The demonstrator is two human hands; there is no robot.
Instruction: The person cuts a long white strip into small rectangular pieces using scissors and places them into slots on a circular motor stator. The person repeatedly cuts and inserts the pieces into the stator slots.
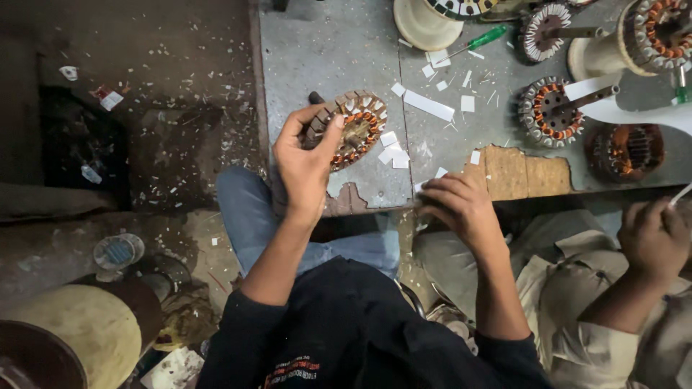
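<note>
Fingers of the left hand (306, 162) clamp a copper-wound stator (353, 128), tilting it above the workbench (324, 50) edge, while the right hand (461, 205), curled near paper scraps (393, 151) beside that stator, hides its grip.

Stator (355, 128) in left hand (306, 162): dull grey metal laminations, glossy copper-orange wire windings, matt white paper slips in the slots. Bench top (324, 57): grey laminate, scuffed and matt; near edge chipped away to rough, tan pressed wood (515, 173). Paper offcuts (429, 105) on it: flat, matt white. Screwdriver (476, 42) far side: shiny translucent green plastic handle. Jeans (249, 216): faded blue denim. Floor (144, 166) left: rough, dusty concrete. Bucket (86, 335) near left: worn, matt cream surface.
</note>
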